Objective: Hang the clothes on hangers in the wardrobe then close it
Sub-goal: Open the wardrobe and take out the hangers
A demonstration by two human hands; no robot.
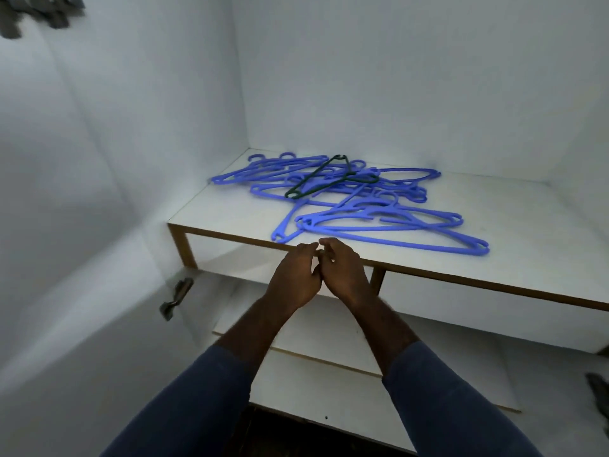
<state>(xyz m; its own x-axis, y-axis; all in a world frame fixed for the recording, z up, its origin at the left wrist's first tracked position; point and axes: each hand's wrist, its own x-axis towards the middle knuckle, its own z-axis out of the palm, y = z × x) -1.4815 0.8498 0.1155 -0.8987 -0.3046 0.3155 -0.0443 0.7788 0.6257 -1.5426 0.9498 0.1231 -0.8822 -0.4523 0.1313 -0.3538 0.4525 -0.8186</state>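
Here, everything turns on the hangers, which lie straight ahead of the hands on the white shelf inside the wardrobe. The left hand and right hand hover side by side at the shelf's front edge, their fingertips nearly meeting. Both have loosely curled fingers and seem to hold nothing.

The front hanger is just beyond the fingertips and runs off to the right. Its long axis lies across the view, roughly parallel to the shelf edge, with its near end almost in front of the right hand. So the right hand is the nearer one to it, and a short reach forward should meet the bar broadside. A slanted hanger points one end at the shelf edge, just ahead and slightly left of the left hand, so that hand could take it end-on.

By count there are two hands and one green hanger lying on top of the heap towards the back. There are perhaps ten blue ones, though they are so tangled that I cannot be sure. The heap spreads from the back left of the shelf to the front right.

No garment shows on the shelf. A blurred grey shape at the top left may be cloth. One hinge shows at the lower left.
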